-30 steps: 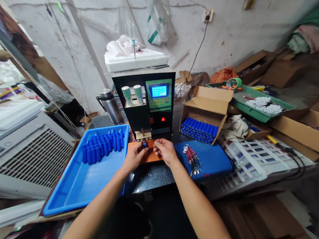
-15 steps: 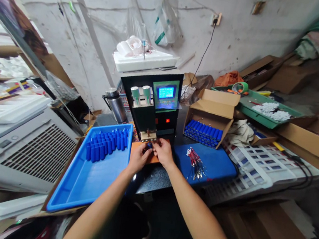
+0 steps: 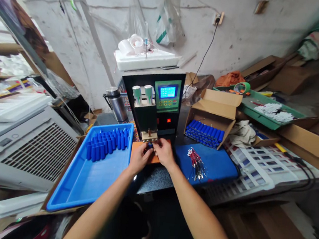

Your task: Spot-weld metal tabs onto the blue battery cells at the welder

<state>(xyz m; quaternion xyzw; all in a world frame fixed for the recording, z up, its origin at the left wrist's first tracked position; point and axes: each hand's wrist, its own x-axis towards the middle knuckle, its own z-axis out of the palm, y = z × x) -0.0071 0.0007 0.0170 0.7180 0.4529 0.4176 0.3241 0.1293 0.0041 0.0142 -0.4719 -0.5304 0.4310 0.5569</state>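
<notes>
Under the electrodes of a black spot welder (image 3: 145,118), both hands are close together. My left hand (image 3: 139,158) is closed around a blue battery cell (image 3: 150,145), mostly covered by the fingers. From the other side, my right hand (image 3: 164,153) pinches with thumb and forefinger at the cell's end; what lies in that pinch is too small to make out. Below the hands is an orange block (image 3: 154,160). To the left, a blue tray (image 3: 93,183) bears rows of upright blue cells (image 3: 107,144). Red and black wire leads (image 3: 196,164) lie on a blue pad (image 3: 220,164) at the right.
Behind the pad stands an open cardboard box (image 3: 218,103) of stacked blue cells. A steel flask (image 3: 117,104) is behind the tray. Foam and tape rolls top the welder. Further right are a green tray (image 3: 275,124) with white pieces and a white plastic crate (image 3: 260,174).
The view has shifted very slightly. Both hands keep their place under the electrodes. The glare over the welder's panel has gone, and its buttons now show.
</notes>
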